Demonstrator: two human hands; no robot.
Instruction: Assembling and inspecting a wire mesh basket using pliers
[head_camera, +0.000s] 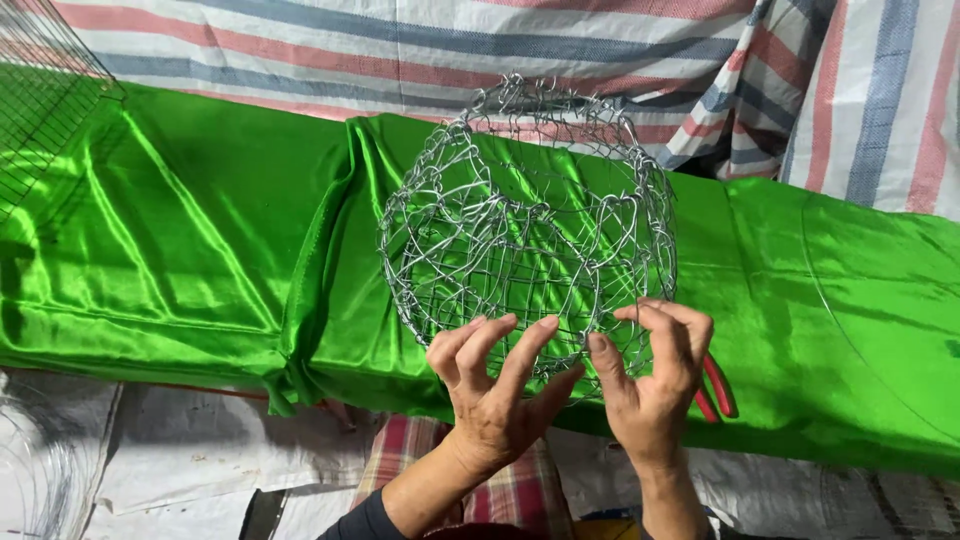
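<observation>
At far left a flat wire grid (40, 95) leans over the shiny green satin cloth (200, 250) that drapes the tabletop. Toward the middle, a rounded ball of tangled silver wire mesh (525, 230) is held up above the cloth. The left hand (495, 385) grips its lower edge, fingers curled into the wires; just beside it the right hand (655, 375) pinches the lower right rim. Red-handled pliers (715, 390) lie on the cloth behind the right hand, under a striped tarp (600, 40).
</observation>
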